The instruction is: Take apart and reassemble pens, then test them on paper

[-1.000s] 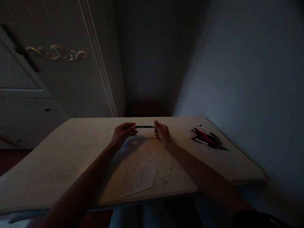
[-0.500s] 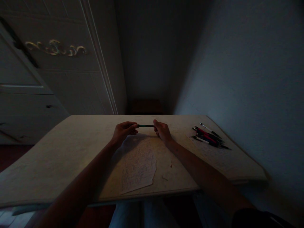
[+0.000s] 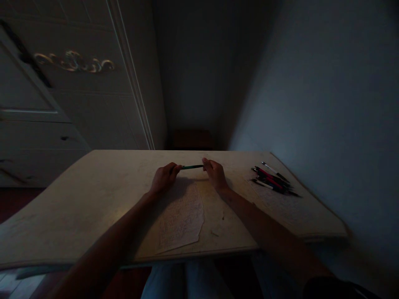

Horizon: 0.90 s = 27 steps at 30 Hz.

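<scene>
A slim dark green pen is held level above the far half of the table, one end in each hand. My left hand is closed around its left end, the fingers curled in. At the other end, my right hand pinches the pen between thumb and fingers. Below and between my forearms lies a sheet of paper covered in scribbled marks, with a torn right edge. Both tips of the pen are hidden in my fingers.
Several pens, black, red and white, lie piled at the right on another scribbled paper. The pale table meets a wall on the right. A white cabinet stands at the back left. Small bits lie near the front edge.
My left hand has turned and closed more tightly around its end of the pen, its fingers now curled in. The pen tilts slightly, its left end lower. My right hand has barely moved.
</scene>
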### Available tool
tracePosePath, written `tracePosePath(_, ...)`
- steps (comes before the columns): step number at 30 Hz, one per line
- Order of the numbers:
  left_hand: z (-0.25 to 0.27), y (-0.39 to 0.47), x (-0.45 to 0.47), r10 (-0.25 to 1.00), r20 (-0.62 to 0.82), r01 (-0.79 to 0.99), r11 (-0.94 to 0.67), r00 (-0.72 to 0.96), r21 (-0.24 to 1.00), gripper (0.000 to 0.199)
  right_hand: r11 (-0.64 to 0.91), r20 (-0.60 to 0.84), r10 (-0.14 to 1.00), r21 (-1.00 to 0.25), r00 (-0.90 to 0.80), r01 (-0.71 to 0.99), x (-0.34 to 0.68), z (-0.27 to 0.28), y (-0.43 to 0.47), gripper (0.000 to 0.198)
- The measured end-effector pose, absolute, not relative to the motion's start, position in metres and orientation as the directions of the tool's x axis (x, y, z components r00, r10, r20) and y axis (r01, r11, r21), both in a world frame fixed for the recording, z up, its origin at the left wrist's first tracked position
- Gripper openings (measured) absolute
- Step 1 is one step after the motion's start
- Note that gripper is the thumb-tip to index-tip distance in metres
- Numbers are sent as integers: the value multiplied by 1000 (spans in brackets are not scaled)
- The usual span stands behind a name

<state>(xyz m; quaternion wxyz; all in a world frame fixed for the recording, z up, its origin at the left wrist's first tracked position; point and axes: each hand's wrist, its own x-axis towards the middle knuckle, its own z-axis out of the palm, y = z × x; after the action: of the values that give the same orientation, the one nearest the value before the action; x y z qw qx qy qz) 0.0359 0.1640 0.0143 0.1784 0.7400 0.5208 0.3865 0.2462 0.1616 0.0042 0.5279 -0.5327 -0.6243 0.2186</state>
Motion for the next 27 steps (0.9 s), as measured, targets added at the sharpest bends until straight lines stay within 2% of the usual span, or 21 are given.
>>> tracePosePath(4,14,163,39,924,348,646,-364,159,671,57,361,436,893,-843,114,399,248,3,163,55)
tracePosePath(8,13,163,42,938,312,633,-333,149,699,61,400,462,880,-846,112,352,250,1,168,46)
tracePosePath(13,13,165,41,934,327,581,-346,142,737,60,406,421,904,-899,70,163,253,-3,177,34)
tracePosePath(18,12,169,36,929,338,567,-362,151,740,55,349,351,935,-936,47,52,257,-3,182,44)
tracePosePath(20,11,172,35,914,359,593,-396,187,701,51,295,300,953,-952,46,84,260,-2,181,48)
tracePosePath(24,10,174,33,883,402,628,-459,242,629,35,233,246,969,-933,11,275,263,-2,177,65)
tracePosePath(27,9,175,32,869,416,616,-486,267,620,28,237,251,968,-891,-15,386,262,-2,173,66)
